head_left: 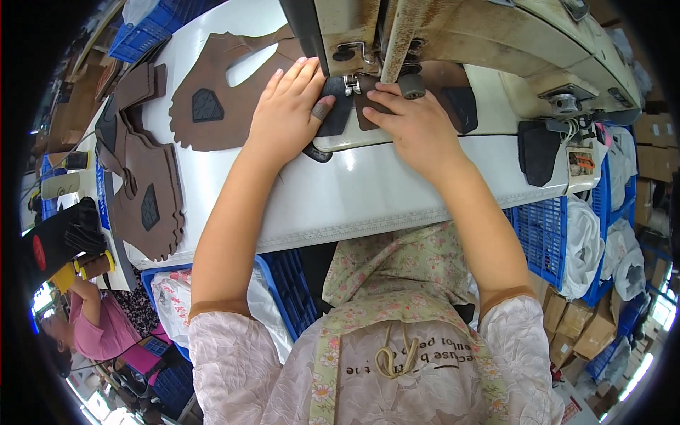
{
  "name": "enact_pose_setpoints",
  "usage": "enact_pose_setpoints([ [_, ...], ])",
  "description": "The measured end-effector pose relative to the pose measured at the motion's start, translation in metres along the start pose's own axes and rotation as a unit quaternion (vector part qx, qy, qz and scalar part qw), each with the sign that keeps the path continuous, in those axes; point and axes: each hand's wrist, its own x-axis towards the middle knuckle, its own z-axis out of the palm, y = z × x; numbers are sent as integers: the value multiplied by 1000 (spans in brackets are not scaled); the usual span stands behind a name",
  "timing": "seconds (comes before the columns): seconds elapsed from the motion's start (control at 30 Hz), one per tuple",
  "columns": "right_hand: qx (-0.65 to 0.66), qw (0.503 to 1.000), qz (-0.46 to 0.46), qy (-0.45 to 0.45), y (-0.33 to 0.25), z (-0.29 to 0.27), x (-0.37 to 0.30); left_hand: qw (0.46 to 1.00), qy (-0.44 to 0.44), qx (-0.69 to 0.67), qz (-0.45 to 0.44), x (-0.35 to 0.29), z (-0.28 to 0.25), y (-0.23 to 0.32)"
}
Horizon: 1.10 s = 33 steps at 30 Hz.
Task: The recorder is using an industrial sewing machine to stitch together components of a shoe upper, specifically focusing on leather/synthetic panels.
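Observation:
My left hand (287, 113) lies with fingers stretched over a large brown leather-like cut piece (212, 124) and the edge of a dark patch (338, 117). A grey band wraps its thumb. Just right of the patch, my right hand (419, 131) presses a brown section (368, 113) flat with outstretched fingers. Between the hands stands the presser foot (351, 83) of a sewing machine (489, 32), over the seam area; the needle tip is too small to make out. Another dark patch (462, 106) shows right of my right hand.
More brown cut pieces (145, 191) with dark patches lie at the left of the white table (333, 202). A stack of black pieces (536, 152) rests at the right edge. Blue crates (542, 230) stand below, and a person in pink (106, 329) sits at the lower left.

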Motion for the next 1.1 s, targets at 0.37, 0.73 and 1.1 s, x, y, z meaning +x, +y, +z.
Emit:
enact_pose_setpoints([
  [0.37,-37,999,18,-8,-1,2,5,999,26,16,-26,4,9,5],
  [0.73,-7,999,4,34,2,3,7,999,19,10,-40,7,10,6],
  [1.1,24,999,32,16,18,8,13,996,18,-28,-85,18,7,10],
])
